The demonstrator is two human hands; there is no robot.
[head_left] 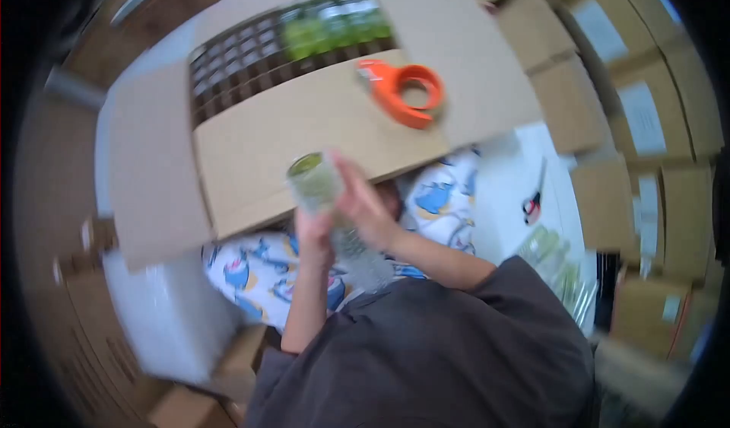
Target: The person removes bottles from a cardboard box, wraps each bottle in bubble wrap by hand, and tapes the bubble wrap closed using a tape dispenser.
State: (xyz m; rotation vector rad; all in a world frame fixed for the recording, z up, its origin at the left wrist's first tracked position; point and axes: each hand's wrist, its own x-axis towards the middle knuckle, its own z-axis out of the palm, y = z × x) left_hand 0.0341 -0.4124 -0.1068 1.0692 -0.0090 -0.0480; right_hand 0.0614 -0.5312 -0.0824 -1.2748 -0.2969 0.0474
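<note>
- The jar (312, 184), green at its near-round upper end and sheathed in clear wrap (359, 259), was tilted at the centre of the frame, in front of the box (304, 127).
- The left hand (314, 234) gripped it low, fingers curled round; the right hand (360, 203) clasped its right side, fingers closed on it.
- Judging by the pose, this was the handling of one wrapped piece; moving it called for a firm grip and the loose wrap kept gathered.
- Beyond, upper left to top centre, the box held brown dividers (236, 61) and green jars (334, 26); an orange dispenser (392, 95) lay on its near flap.
- At right, scissors (531, 209) and green pieces (549, 254) lay on the white surface (500, 175).
- Blur hid the fingertips and wrap edges; the hands covered the jar's middle, and the green pieces' exact kind was unclear.
</note>
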